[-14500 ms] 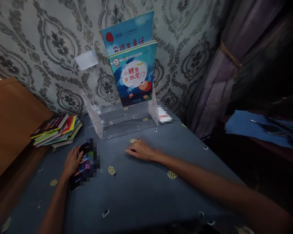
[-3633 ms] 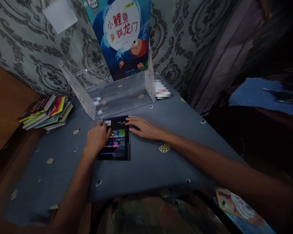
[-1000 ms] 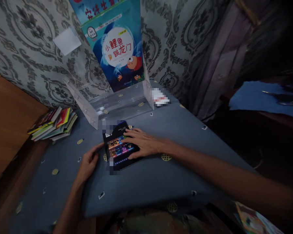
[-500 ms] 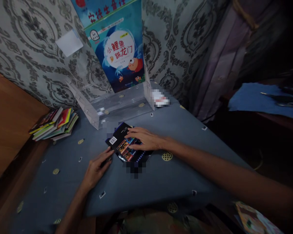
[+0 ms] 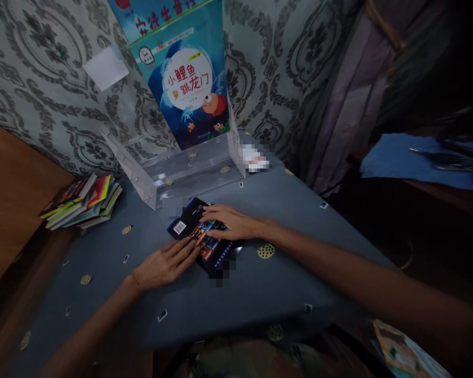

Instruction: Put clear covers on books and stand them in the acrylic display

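Note:
A dark book [image 5: 189, 219] with colourful pictures and a barcode lies flat on the blue-grey tablecloth [image 5: 236, 299], turned at an angle. My right hand [image 5: 228, 221] rests flat on its upper right part, fingers stretched out. My left hand [image 5: 166, 263] lies flat on the cloth with its fingertips touching the book's near left edge. Behind the book stands a clear acrylic rack [image 5: 181, 168] holding a blue fish picture book [image 5: 189, 94] upright, with another blue book [image 5: 157, 13] behind it.
A stack of colourful books [image 5: 82, 202] lies at the table's left, by a wooden panel [image 5: 8, 199]. A white note [image 5: 105, 67] hangs on the patterned wall. A curtain [image 5: 350, 94] and blue cloth [image 5: 410, 157] are to the right.
The book has turned from upright-in-line to an angle under my right hand. My left hand slid forward and flattened, its fingertips now at the book's near edge.

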Demonstrator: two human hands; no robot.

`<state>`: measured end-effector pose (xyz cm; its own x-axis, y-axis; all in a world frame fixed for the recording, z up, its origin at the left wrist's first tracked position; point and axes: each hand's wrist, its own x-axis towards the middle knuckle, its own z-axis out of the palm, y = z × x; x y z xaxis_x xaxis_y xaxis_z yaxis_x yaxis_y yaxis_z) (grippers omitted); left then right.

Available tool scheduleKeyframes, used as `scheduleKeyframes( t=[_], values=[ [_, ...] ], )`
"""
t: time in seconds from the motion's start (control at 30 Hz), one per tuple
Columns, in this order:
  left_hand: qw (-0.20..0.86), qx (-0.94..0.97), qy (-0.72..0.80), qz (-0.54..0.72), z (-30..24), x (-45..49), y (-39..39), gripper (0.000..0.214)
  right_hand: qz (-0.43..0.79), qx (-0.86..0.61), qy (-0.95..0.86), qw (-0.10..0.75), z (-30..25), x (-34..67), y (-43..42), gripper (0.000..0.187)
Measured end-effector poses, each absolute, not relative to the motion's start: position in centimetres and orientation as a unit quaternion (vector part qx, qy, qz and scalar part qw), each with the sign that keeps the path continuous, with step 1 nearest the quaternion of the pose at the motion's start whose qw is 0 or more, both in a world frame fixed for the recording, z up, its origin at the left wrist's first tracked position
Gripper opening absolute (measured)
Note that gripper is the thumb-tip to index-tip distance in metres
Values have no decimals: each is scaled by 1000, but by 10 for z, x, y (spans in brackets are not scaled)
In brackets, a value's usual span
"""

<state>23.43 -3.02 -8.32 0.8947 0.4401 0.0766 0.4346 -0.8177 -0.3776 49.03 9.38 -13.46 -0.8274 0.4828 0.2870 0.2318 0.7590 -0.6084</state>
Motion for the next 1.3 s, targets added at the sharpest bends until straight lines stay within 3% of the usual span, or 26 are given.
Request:
scheduleKeyframes(
  t=[0.27,0.53,0.77,1.03,1.1,1.23,1.3],
  values=[
    [215,-945,-247,-17,-104,225,-24,48,326,-190,-895,237,-137,492,98,48],
    [141,-897,-366,-205,-103,240,7,33,467,-186,-822,268,-128,497,108,53],
    [-6,-751,-533,-390,-79,267,29,32,731,-206,-572,309,-121,507,121,83],
    [-69,-621,-552,-552,-66,281,34,37,741,-176,-532,370,-108,503,118,103],
    [-84,-595,-551,-580,-67,282,33,38,727,-149,-552,381,-109,500,114,94],
    [-155,-550,-534,-623,-71,282,34,37,725,-131,-526,424,-113,496,106,51],
    [-195,-540,-531,-623,-75,282,34,38,743,-139,-501,420,-114,495,104,39]
  ],
)
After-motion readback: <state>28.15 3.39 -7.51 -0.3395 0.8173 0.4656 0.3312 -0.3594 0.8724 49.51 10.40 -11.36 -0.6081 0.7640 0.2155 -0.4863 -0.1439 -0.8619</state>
